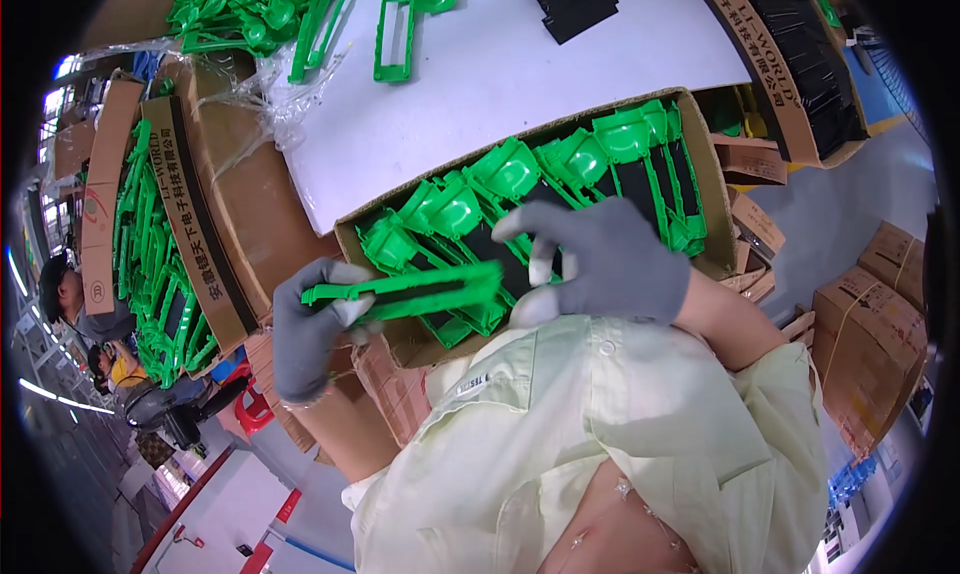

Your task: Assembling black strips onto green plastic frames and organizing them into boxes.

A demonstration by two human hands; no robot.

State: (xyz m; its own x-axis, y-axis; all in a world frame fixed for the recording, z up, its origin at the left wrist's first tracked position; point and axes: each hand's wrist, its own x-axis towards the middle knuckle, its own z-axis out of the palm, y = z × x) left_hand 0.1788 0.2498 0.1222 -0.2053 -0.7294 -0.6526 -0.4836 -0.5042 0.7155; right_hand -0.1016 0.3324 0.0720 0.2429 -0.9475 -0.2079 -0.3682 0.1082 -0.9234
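My left hand (305, 329), in a grey glove, grips one end of a long green plastic frame part (410, 289) held level just above the near edge of a cardboard box (715, 189). My right hand (600, 259), also gloved in grey, hovers over the box with fingers curled, its white fingertips pinching near the part's other end. The box holds a packed row of green scoop-shaped plastic parts (520, 179) with black strips between them.
A white table (500, 64) behind the box carries loose green parts (250, 9) and a black stack (575, 4). A second open carton of green parts (150, 254) stands to the left, another carton (800, 64) at right. Brown boxes (870, 344) sit on the floor; people sit at far left.
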